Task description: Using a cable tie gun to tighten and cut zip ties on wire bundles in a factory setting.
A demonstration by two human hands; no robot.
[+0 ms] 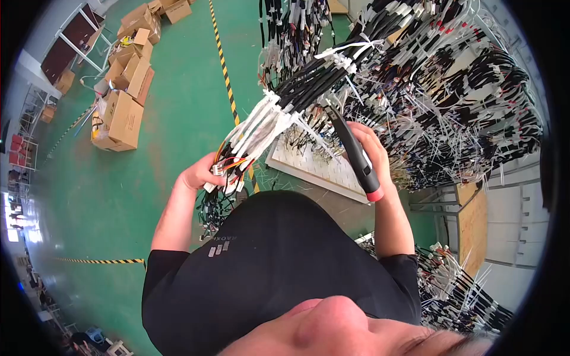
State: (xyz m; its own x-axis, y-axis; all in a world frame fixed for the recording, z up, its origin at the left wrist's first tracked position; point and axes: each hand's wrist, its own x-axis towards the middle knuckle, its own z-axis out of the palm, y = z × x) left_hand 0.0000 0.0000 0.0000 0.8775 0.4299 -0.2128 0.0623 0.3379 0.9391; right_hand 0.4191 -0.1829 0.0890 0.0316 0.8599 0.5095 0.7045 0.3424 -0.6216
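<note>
My left hand (199,172) is closed around the connector end of a thick wire harness bundle (306,83). The bundle slants up and to the right, in black sleeving with white-wrapped stretches and a few red, orange and yellow wires near my fingers. White cable ties (344,59) circle it farther up, with loose tails sticking out. My right hand (371,148) grips a black cable tie gun (354,151) with a red end. The gun's narrow tip points up beside the bundle, close to a white tie tail; whether they touch I cannot tell.
Dense masses of hanging wire harnesses (439,101) fill the right side, and more harnesses (457,285) lie at lower right. A white board (320,178) sits below the bundle. Open cardboard boxes (122,118) stand at far left on the green floor (178,77), past black-and-yellow tape (222,59).
</note>
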